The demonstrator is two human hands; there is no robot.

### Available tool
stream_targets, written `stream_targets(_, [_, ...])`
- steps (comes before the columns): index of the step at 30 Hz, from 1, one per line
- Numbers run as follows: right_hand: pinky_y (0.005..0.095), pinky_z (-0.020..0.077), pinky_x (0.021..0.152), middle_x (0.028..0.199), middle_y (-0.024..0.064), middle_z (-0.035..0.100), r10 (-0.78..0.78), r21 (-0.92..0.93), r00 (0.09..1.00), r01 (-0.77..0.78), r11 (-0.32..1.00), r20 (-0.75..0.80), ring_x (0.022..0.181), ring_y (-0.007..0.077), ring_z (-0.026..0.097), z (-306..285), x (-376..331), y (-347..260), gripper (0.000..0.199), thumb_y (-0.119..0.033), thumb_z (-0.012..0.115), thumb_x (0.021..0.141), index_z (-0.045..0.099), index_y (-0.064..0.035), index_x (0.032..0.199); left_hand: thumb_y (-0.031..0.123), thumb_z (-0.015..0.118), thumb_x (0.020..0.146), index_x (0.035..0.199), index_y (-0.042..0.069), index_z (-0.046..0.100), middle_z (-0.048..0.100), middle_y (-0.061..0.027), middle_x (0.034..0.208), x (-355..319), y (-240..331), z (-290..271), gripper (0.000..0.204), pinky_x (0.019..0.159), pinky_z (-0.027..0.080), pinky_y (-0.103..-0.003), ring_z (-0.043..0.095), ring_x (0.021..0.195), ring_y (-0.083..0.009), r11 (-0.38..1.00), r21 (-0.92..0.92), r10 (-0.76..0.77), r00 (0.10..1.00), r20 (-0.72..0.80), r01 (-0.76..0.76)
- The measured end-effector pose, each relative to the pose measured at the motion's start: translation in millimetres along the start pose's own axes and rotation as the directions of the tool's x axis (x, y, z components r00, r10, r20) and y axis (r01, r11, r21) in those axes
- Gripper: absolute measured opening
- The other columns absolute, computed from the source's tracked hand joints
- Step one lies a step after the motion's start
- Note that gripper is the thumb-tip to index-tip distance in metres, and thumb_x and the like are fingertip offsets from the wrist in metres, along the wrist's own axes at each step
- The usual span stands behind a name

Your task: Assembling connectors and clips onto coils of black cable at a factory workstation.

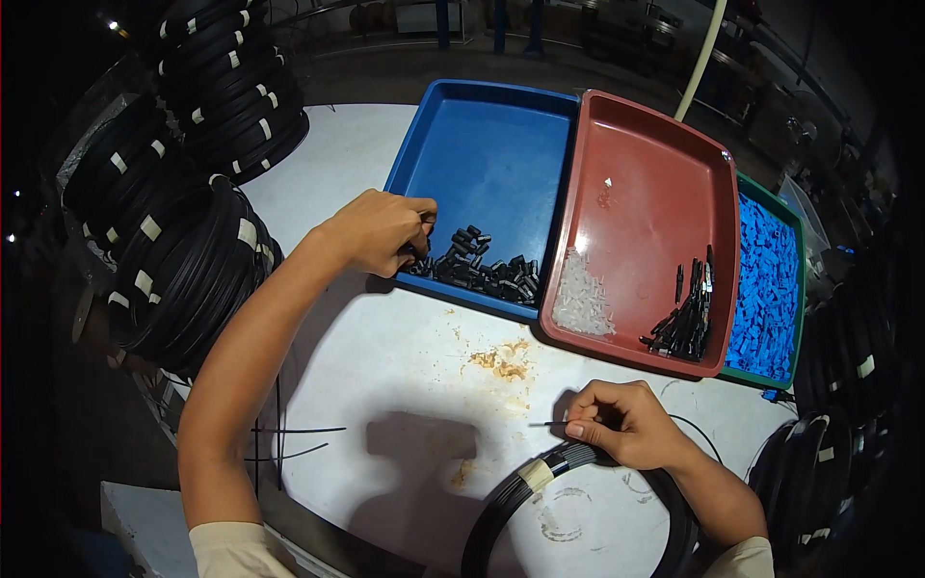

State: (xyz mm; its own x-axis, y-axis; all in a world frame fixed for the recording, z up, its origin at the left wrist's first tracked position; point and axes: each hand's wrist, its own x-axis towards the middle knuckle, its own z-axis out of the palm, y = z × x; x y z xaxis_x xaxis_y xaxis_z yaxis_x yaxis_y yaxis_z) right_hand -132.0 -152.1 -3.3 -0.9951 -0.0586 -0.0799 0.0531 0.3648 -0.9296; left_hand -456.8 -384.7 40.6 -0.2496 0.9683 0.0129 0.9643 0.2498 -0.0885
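My left hand (385, 234) reaches over the near left corner of the blue tray (482, 144). Its fingers are curled together beside a heap of small black cylindrical pieces (482, 268); what lies in the fingertips, if anything, is hidden. Lower right, my right hand (626, 424) pinches a thin black cable (547, 424) near its end, and the tip points left from the fingers. Under that hand a taped coil of black cable (508, 494) lies on the white table (385, 347).
A red tray (655, 183) holds clear small pieces (582, 297) and slim black parts (682, 313). Beside it a green tray (799, 289) is full of blue pieces (766, 279). Stacks of black cable coils (193, 279) stand left, more coils (809, 472) right. Loose cable ends (299, 430) stick out near my left forearm.
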Motion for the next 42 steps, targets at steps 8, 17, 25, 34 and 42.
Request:
stream_targets(8, [0.0237,0.0422,0.057,0.067,-0.0008,0.062,-0.003,0.005,1.000,0.003,1.000,0.005,0.062,0.0045,0.050,0,1,-1,0.009,-0.007,0.075,0.092,0.067,-0.0021,0.092,0.006,0.076,0.069,0.080,0.009,0.079,0.064,0.0003,0.104,10,8,0,0.012,0.068,0.052,-0.038,0.066,0.081,-0.0211,0.988,-0.120,-0.086,0.992,0.096,0.097])
stream_targets(17, [0.0238,0.0422,0.057,0.067,-0.0006,0.062,0.008,0.016,1.000,-0.009,1.000,0.012,0.062,0.0044,0.050,0,1,0,0.008,-0.005,0.074,0.092,0.067,-0.0021,0.092,0.007,0.077,0.069,0.079,0.006,0.078,0.065,-0.0038,0.104,7,5,-5,0.011,0.072,0.053,-0.037,0.067,0.082,-0.0226,0.972,-0.201,-0.098,0.988,0.122,0.121])
stream_targets(25, [0.0260,0.0421,0.057,0.065,-0.0001,0.059,-0.063,-0.097,0.996,0.056,0.994,-0.070,0.059,0.0065,0.049,-1,-1,-5,0.010,-0.010,0.072,0.093,0.067,-0.0013,0.093,0.006,0.076,0.083,0.093,0.001,0.072,0.075,-0.0149,0.088,7,11,-16,0.012,0.070,0.054,-0.037,0.070,0.075,-0.0278,0.952,-0.243,-0.236,0.952,-0.197,0.186])
stream_targets(34, [0.0268,0.0442,0.064,0.083,0.0032,0.065,-0.231,-0.321,0.959,0.170,0.932,-0.165,0.071,0.0085,0.055,-23,-38,-40,0.005,-0.003,0.067,0.094,0.064,-0.0013,0.098,0.002,0.078,0.084,0.094,0.000,0.072,0.077,-0.0120,0.092,30,84,-64,0.013,0.076,0.058,-0.030,0.074,0.078,-0.0175,0.773,-0.635,-0.238,0.932,-0.274,0.011])
stream_targets(42, [0.0264,0.0416,0.062,0.073,0.0022,0.063,-0.182,-0.083,0.669,0.178,0.981,-0.721,0.067,0.0081,0.053,-35,-89,-21,0.007,-0.007,0.069,0.091,0.066,-0.0006,0.092,0.004,0.082,0.084,0.097,-0.001,0.070,0.073,-0.0067,0.093,65,201,-53,0.019,0.081,0.057,-0.028,0.071,0.086,-0.0141,0.408,-0.879,-0.238,0.900,-0.365,-0.248])
